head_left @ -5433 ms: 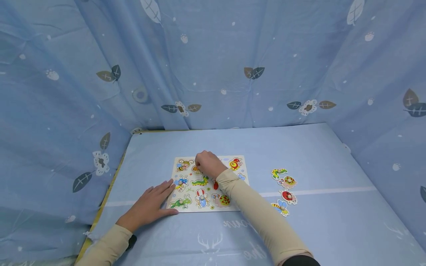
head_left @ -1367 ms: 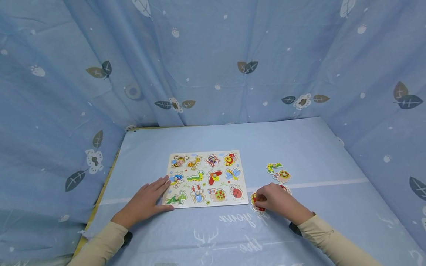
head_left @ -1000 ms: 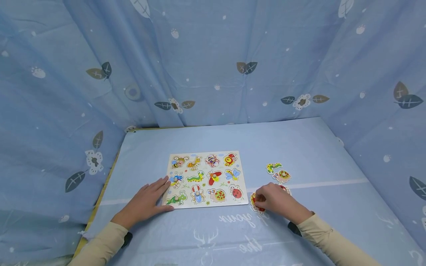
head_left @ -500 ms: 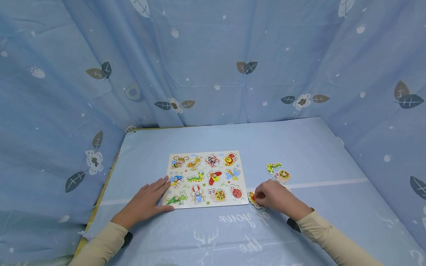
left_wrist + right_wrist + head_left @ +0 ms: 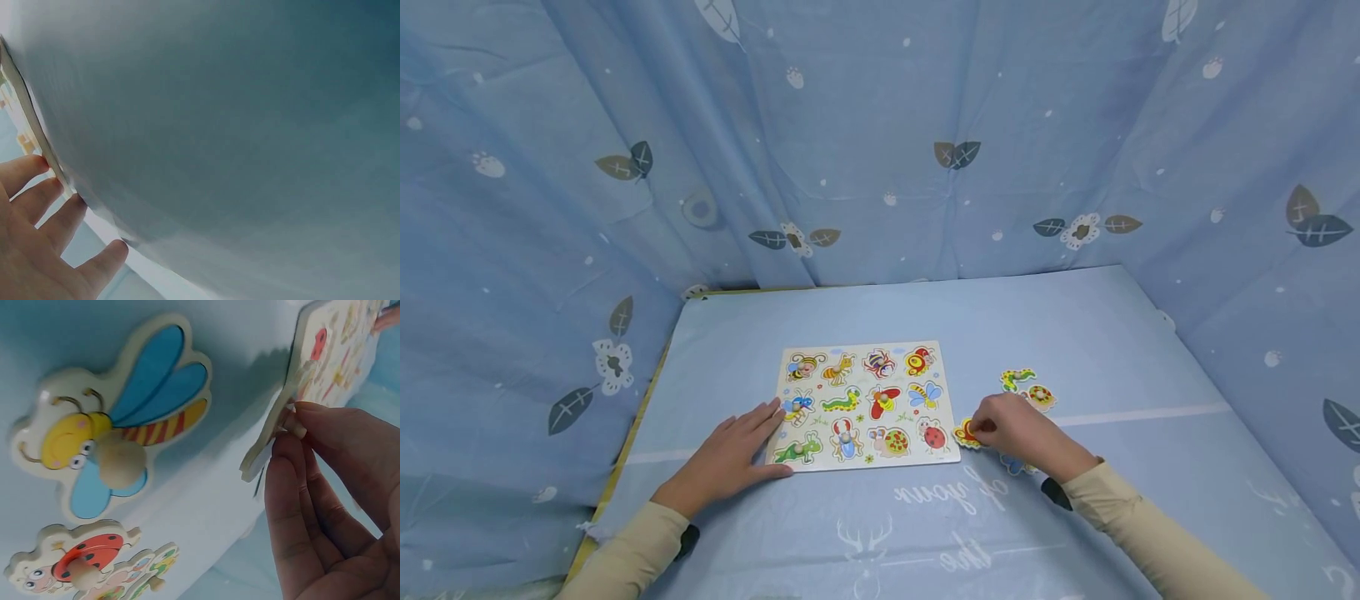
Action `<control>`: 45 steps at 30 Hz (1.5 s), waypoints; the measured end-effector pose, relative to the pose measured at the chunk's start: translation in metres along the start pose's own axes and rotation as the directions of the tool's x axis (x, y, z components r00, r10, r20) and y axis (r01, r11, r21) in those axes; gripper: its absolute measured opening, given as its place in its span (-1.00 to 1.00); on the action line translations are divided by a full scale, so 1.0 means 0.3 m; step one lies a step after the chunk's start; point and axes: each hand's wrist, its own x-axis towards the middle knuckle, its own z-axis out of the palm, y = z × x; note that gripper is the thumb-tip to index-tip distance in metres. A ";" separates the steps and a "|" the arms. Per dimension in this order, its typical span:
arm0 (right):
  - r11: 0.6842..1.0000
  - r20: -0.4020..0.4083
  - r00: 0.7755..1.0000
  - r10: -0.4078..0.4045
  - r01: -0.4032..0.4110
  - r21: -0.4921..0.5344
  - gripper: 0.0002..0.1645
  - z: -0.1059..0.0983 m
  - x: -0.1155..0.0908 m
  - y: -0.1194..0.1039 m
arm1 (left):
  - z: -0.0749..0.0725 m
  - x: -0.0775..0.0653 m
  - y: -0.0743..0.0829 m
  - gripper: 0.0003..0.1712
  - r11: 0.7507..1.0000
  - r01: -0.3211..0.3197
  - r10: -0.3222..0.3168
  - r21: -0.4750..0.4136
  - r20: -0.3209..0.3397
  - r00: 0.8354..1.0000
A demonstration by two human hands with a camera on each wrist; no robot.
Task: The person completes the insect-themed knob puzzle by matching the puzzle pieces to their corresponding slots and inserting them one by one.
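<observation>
My right hand (image 5: 1018,429) pinches the small wooden knob (image 5: 291,425) of a red-and-yellow insect puzzle piece (image 5: 967,433) with thumb and fingers. In the right wrist view that piece is tilted, seen nearly edge-on, with a shadow beside it. It is close to the right edge of the wooden insect puzzle board (image 5: 857,460). My left hand (image 5: 730,458) rests at the board's left edge, its fingers spread and fingertips touching it. Several knobbed pieces sit in the board, among them a green grasshopper-like one (image 5: 797,450); other places, such as the printed ladybug (image 5: 932,437), show no knob.
Right of the board lie a caterpillar piece (image 5: 1017,377), a snail piece (image 5: 1041,397) and a blue-winged bee piece (image 5: 1017,465), partly under my right hand. A ladybug piece (image 5: 87,556) shows in the right wrist view. Blue cloth covers the table (image 5: 865,321); curtains hang behind.
From over the board, my right hand moved right to the loose pieces and took hold of the red-and-yellow piece. In the last second that piece shifted up and left, turning. My left hand stayed put.
</observation>
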 end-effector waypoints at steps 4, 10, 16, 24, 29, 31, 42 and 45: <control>1.000 -0.031 0.999 -0.026 0.026 0.015 -0.79 -0.007 0.019 0.011 | 0.005 0.000 -0.003 0.21 1.000 0.005 -0.005 0.000 -0.001 1.000; 0.994 -0.082 0.992 -0.098 0.101 0.034 -0.88 -0.006 0.063 0.024 | 0.010 -0.001 -0.003 0.19 1.000 0.009 -0.009 -0.005 0.002 1.000; 0.991 -0.076 0.991 -0.111 0.116 0.067 -0.85 -0.014 0.118 0.019 | 0.008 -0.003 -0.002 0.18 1.000 0.008 -0.008 -0.005 -0.003 1.000; 0.989 -0.112 0.989 -0.101 0.112 0.099 -0.84 0.002 0.208 0.047 | 0.013 0.000 0.002 0.20 1.000 0.015 -0.015 -0.002 0.005 1.000; 0.988 -0.128 0.988 -0.082 0.098 0.119 -0.83 0.008 0.248 0.061 | 0.014 -0.001 0.002 0.19 1.000 0.021 -0.021 0.001 0.006 1.000; 0.988 -0.128 0.990 -0.063 0.080 0.130 -0.83 0.010 0.260 0.063 | 0.015 -0.002 0.000 0.19 1.000 0.024 -0.024 0.001 0.006 1.000; 0.990 -0.112 0.993 -0.032 0.047 0.136 -0.83 0.006 0.308 0.057 | 0.016 -0.002 -0.002 0.21 1.000 0.022 -0.022 0.005 0.005 1.000; 0.990 -0.104 0.994 -0.026 0.040 0.134 -0.83 0.007 0.319 0.057 | 0.016 -0.002 -0.001 0.22 1.000 0.022 -0.022 0.008 0.007 1.000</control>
